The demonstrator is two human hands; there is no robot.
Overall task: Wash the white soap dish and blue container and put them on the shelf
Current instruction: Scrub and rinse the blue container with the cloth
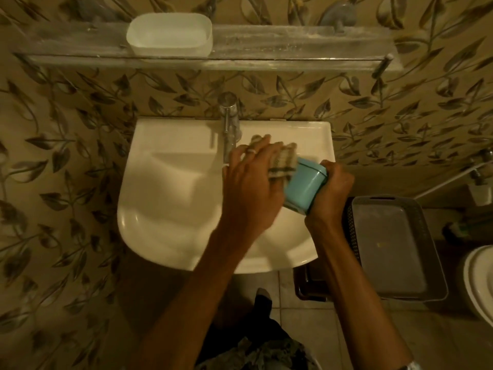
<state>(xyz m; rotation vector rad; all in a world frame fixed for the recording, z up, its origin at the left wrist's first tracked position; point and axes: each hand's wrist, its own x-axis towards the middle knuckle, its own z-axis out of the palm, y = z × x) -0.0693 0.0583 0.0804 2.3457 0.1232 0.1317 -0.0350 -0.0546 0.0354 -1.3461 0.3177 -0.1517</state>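
Observation:
The white soap dish (169, 36) stands upright on the glass shelf (293, 46) above the sink. Over the right side of the white sink (165, 198), my right hand (330, 193) grips the blue container (304, 186), which is tilted on its side. My left hand (250, 182) presses a folded checked cloth (282, 161) against the container's upper left end. The cloth hides part of the container, so I cannot tell whether its opening faces the cloth.
A chrome tap (229, 121) rises at the back of the sink, just left of my left hand. A grey plastic basket (394, 247) stands on the floor to the right, beside a white toilet (480, 279). Leaf-patterned tiles cover the wall.

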